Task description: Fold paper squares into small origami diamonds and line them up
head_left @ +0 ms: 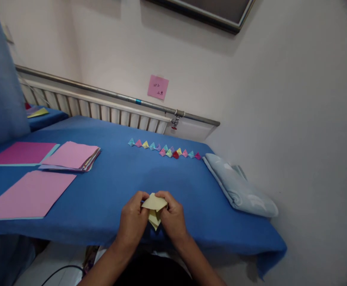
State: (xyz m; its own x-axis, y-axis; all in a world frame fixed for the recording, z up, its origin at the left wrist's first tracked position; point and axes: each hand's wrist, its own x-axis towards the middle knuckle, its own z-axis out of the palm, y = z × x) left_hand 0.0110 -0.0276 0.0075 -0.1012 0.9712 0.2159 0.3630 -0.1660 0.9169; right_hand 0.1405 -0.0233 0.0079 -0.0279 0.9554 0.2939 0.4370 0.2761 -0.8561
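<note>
Between my two hands is a piece of yellow origami paper, partly folded, with a curved flap on top and a pointed end hanging toward me. My left hand pinches its left edge, thumb and fingers closed. On the opposite edge, my right hand grips it the same way. Both hands are over the near edge of the blue-covered table. Farther back lies a row of small folded paper pieces in several colours.
To the left are a stack of pink-topped paper, magenta sheets and larger pink sheets. A folded light-blue blanket lies at the right by the wall. A radiator and pipe run behind the table.
</note>
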